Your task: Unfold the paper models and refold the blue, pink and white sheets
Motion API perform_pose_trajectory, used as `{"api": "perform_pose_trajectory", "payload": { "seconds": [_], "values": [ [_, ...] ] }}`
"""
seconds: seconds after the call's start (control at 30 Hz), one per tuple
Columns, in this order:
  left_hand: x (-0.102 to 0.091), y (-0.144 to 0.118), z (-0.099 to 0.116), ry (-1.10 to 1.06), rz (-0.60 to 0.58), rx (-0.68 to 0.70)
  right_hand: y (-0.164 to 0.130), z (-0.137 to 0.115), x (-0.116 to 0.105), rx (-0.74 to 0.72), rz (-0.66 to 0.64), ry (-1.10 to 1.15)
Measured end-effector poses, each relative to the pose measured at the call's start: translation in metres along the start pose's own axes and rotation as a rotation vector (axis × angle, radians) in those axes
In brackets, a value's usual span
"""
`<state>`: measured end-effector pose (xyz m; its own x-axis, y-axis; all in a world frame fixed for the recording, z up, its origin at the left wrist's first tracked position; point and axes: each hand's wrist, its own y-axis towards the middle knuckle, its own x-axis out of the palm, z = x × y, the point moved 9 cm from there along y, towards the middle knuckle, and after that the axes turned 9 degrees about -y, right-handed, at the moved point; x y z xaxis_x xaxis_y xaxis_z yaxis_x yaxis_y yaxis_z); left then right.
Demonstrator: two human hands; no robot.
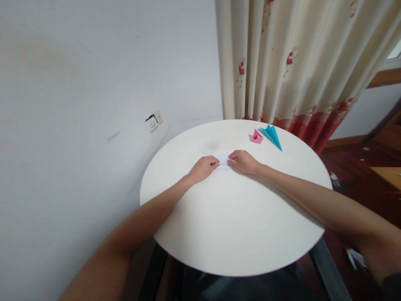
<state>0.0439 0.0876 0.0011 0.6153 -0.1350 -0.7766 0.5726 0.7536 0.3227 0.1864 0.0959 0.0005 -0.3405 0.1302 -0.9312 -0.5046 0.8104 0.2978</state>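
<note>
A small piece of white paper (223, 159), seemingly folded, lies on or just above the round white table (232, 225). My left hand (205, 166) pinches its left side between thumb and fingers. On the right side, my right hand (244, 161) grips the paper in the same way, its fingertips close to those of the left. Fine creases in the paper are too small to make out. Beyond my right hand sit a pink folded paper piece (257, 137) and a blue paper plane (273, 136).
A pale wall (94, 104) with a socket (151, 124) borders the table on the left. Behind the table hangs a cream curtain (275, 62) with red flowers. Scraps of white paper (356, 257) lie on the dark floor at the right, near a wooden surface (388, 176).
</note>
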Motion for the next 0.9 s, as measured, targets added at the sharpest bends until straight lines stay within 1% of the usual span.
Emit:
{"api": "perform_pose_trajectory", "payload": {
  "seconds": [0.17, 0.3, 0.43, 0.63, 0.7, 0.8, 0.87, 0.9],
  "values": [
    [-0.004, 0.0, -0.012, -0.064, 0.036, -0.039, 0.001, 0.003, 0.002, 0.061, 0.063, 0.037],
    [-0.009, -0.001, -0.026, -0.087, 0.082, -0.139, 0.002, 0.009, 0.005, 0.113, 0.099, 0.04],
    [-0.011, -0.002, -0.033, -0.074, 0.097, -0.214, 0.004, 0.012, 0.009, 0.153, 0.103, 0.008],
    [-0.012, -0.002, -0.045, -0.039, 0.114, -0.267, 0.004, 0.015, 0.009, 0.227, 0.102, -0.063],
    [-0.013, -0.002, -0.048, -0.005, 0.124, -0.26, 0.003, 0.015, 0.008, 0.243, 0.095, -0.081],
    [-0.015, -0.003, -0.043, 0.058, 0.129, -0.215, 0.001, 0.015, 0.005, 0.236, 0.104, -0.086],
    [-0.017, -0.004, -0.039, 0.083, 0.129, -0.196, 0.001, 0.01, 0.003, 0.172, 0.126, -0.082],
    [-0.017, -0.004, -0.037, 0.09, 0.13, -0.194, 0.001, 0.004, 0.003, 0.113, 0.135, -0.081]
  ]
}}
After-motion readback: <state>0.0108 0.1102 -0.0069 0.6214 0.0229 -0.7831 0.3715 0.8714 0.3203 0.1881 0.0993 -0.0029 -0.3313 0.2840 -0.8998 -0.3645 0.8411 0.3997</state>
